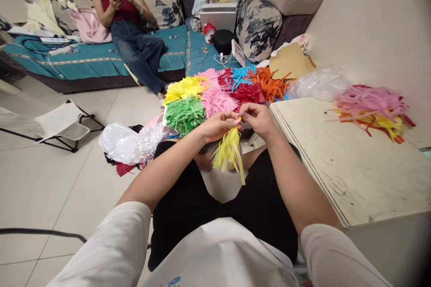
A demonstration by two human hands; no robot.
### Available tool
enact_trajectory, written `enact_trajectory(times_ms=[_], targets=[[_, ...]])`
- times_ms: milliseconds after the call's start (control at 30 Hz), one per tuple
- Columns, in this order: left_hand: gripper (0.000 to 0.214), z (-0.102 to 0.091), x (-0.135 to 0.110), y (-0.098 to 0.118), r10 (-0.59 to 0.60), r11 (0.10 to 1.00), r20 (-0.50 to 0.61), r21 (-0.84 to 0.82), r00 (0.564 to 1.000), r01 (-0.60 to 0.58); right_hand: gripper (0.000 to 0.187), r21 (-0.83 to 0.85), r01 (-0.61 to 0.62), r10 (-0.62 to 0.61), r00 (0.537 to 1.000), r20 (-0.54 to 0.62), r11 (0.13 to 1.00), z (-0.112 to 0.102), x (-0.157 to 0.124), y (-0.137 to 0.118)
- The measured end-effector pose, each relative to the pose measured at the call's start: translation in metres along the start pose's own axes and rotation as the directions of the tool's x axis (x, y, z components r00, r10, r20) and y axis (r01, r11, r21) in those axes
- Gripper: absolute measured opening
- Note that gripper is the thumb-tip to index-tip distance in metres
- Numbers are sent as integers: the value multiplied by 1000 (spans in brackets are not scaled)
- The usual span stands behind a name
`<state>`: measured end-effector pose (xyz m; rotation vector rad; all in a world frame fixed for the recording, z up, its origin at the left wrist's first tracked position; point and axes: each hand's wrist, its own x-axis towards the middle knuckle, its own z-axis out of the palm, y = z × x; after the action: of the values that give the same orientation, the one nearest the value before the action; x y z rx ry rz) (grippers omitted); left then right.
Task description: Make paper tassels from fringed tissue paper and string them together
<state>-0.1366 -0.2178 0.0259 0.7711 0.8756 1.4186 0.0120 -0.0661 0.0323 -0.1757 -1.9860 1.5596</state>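
Both my hands meet in front of me over my lap. My left hand (218, 125) and my right hand (257, 119) are closed in a pinch on the top of a yellow paper tassel (229, 152), whose cut strips hang down between my arms. Just beyond my hands lie piles of fringed paper sorted by colour: yellow (183, 89), green (185, 114), pink (217, 98), red (247, 93), blue (240, 74) and orange (269, 83).
A worn white low table (353, 166) stands at my right with a heap of mixed pink, yellow and red strips (373, 110) on it. Clear plastic bags (129, 141) lie on the tiled floor at left. Another person (129, 31) sits on a teal sofa holding a phone.
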Motion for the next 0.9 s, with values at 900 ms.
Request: enact_trajectory(times_ms=[900], targets=[[58,9,9,-2,119,894,-197,447,973,-19,69,53,-199,203,973,-111,979,0,-4,3]])
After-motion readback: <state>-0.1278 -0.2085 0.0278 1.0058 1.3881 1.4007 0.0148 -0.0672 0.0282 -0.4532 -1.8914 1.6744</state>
